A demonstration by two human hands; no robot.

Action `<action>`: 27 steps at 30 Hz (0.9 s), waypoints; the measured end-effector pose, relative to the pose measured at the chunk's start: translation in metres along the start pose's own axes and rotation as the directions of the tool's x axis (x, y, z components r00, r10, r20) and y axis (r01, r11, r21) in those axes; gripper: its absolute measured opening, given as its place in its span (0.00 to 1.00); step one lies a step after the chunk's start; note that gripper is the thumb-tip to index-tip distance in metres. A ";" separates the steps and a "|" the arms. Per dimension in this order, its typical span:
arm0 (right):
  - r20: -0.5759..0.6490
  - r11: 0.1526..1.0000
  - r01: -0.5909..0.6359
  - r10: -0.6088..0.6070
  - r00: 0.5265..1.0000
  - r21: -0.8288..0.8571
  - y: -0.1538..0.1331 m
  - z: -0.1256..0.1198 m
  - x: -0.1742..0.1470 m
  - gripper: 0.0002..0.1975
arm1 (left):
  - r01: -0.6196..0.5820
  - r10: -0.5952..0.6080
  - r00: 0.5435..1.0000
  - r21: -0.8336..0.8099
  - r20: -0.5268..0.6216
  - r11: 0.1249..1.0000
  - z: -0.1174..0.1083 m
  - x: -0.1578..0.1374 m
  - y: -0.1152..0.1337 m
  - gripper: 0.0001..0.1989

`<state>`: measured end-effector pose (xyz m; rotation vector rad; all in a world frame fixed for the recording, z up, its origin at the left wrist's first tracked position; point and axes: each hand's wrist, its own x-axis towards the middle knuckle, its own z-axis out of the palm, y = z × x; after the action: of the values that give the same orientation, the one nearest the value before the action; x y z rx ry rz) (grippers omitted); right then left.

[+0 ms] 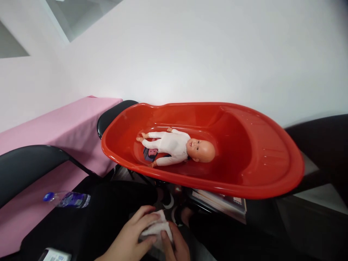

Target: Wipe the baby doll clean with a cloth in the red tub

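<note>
A red plastic baby tub [261, 159] sits in front of me on dark chairs. Inside it a baby doll [176, 145] in a white suit lies on its back, head to the right. At the bottom of the view my left hand [130, 235] and my right hand [175, 244] both grip a small white cloth [157, 228] over my lap. My left fingers lie across the top of the cloth and my right thumb presses its lower edge. Both hands are well below the tub's near rim.
A pink cloth-covered surface [67, 123] runs along the left. A black chair back [27, 166] curves at the left, another [114, 112] sits behind the tub. A plastic water bottle [67, 199] lies at the lower left. A white wall stands behind.
</note>
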<state>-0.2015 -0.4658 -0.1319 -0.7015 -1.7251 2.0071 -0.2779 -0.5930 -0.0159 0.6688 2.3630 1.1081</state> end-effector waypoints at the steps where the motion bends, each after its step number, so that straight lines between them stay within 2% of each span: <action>1: 0.013 0.999 0.034 -0.034 0.999 -0.016 0.001 0.001 0.000 0.27 | -0.006 0.006 1.000 -0.013 0.007 1.000 0.001 0.000 -0.001 0.26; 6: 0.101 0.961 0.245 -0.233 0.967 -0.130 0.002 0.002 0.002 0.21 | -0.033 0.024 0.993 -0.079 -0.112 0.996 0.011 -0.002 -0.007 0.13; 9: 0.114 0.908 0.375 -0.359 0.926 -0.189 -0.001 0.000 0.004 0.16 | -0.028 0.011 0.986 -0.096 -0.168 0.995 0.013 -0.004 -0.013 0.10; 12: 0.092 0.875 0.458 -0.448 0.889 -0.158 -0.004 -0.001 0.005 0.10 | -0.056 0.040 0.978 -0.072 -0.207 0.996 0.014 -0.005 -0.017 0.09; 16: 0.071 0.872 0.469 -0.464 0.883 -0.139 -0.007 -0.002 0.006 0.03 | -0.063 0.049 0.977 -0.063 -0.210 0.996 0.016 -0.005 -0.018 0.09; 20: 0.080 0.888 0.438 -0.431 0.899 -0.141 -0.005 -0.002 0.007 0.04 | -0.070 0.064 0.976 -0.019 -0.208 0.997 0.019 -0.003 -0.016 0.11; 27: 0.068 0.870 0.467 -0.462 0.884 -0.158 -0.001 0.002 0.002 0.08 | -0.102 0.108 0.978 0.044 -0.179 0.994 0.024 0.002 -0.015 0.16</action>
<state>-0.2042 -0.4663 -0.1310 -0.2643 -1.8806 1.5574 -0.2688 -0.5859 -0.0420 0.7407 2.5309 1.2219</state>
